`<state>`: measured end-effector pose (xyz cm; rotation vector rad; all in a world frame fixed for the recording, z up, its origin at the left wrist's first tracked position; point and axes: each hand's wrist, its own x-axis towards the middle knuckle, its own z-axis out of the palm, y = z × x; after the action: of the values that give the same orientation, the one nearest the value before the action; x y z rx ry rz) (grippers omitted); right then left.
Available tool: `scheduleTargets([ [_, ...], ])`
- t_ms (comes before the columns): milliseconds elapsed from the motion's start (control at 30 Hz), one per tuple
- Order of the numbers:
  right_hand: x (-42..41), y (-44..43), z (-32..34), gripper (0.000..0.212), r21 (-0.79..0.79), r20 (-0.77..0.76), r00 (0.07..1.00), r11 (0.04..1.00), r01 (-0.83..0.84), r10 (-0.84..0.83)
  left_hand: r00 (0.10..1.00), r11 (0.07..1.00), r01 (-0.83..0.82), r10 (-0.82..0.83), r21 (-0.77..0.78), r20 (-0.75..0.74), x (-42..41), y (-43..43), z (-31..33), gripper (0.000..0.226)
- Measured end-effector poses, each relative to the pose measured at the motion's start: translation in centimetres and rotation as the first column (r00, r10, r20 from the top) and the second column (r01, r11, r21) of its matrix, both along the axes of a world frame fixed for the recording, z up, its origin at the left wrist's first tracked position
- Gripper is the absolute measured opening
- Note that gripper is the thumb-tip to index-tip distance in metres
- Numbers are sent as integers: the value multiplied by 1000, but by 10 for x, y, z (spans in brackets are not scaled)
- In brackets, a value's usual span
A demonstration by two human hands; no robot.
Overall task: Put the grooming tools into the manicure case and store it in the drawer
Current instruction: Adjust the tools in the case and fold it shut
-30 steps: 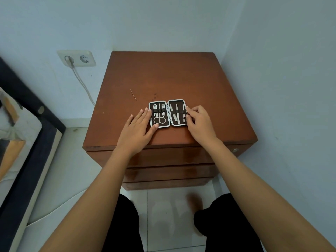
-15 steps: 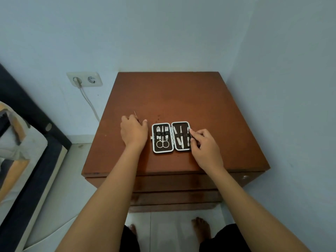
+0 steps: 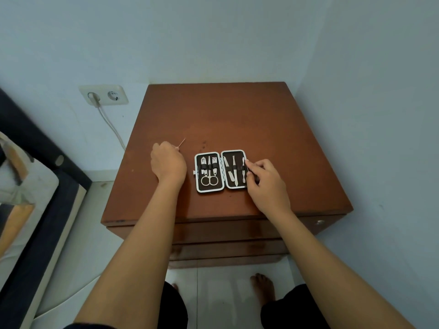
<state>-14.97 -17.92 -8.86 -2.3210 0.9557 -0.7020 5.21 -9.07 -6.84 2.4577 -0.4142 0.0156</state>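
the manicure case [image 3: 221, 171] lies open and flat on the cabinet top [image 3: 237, 119], between the two hands. its left half holds scissors [image 3: 209, 180] and two clippers under a strap, and its right half holds three slim tools, so most of the set looks packed already.

one thin pin-like tool [image 3: 181, 143] is not in the case. the left hand [image 3: 168, 162] is curled around its near end, just left of the case, and the tip sticks out past the knuckles; i can't tell whether the tool is lifted or lying on the wood. the right hand [image 3: 266, 184] has its fingers bent and pinched at the case's right edge, steadying it.

what's left, as i judge it: slot that last tool under a strap, fold the case shut, open a drawer [image 3: 228, 231] below the hands, and put the case inside. the drawers in view are all closed.
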Motion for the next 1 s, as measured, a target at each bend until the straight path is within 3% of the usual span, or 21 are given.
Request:
scheduleTargets([
  [167, 0, 1, 1, 37, 10, -4, 1000, 1000, 5, -5, 998, 978, 33, -43, 205, 47, -7, -2, 0, 28],
  [300, 0, 1, 1, 36, 18, 0, 1000, 1000, 5, -5, 995, 959, 56, -76, 278, 62, -12, -1, -1, 32],
  [400, 0, 1, 1, 36, 9, -6, 1000, 1000, 6, -5, 997, 977, 69, -72, 201, 8, -15, 1, 1, 31],
  [633, -1, 3, 4, 37, 17, -13, 1000, 1000, -1, 1, 958, 984, 78, -119, -163, -262, -34, 13, 17, 23],
  [800, -3, 1, 6, 37, 61, -24, 999, 997, -42, 44, 957, 924, 87, -181, -371, -226, -71, 19, 30, 11],
  [900, -3, -7, 7, 39, 107, -62, 992, 989, -101, 108, 936, 895, 168, -276, -413, -218, -93, 20, 30, 7],
  [1000, -5, -16, 9, 41, 165, -74, 976, 967, -192, 206, 918, 903, 254, -338, -346, -206, -111, 19, 22, 4],
])
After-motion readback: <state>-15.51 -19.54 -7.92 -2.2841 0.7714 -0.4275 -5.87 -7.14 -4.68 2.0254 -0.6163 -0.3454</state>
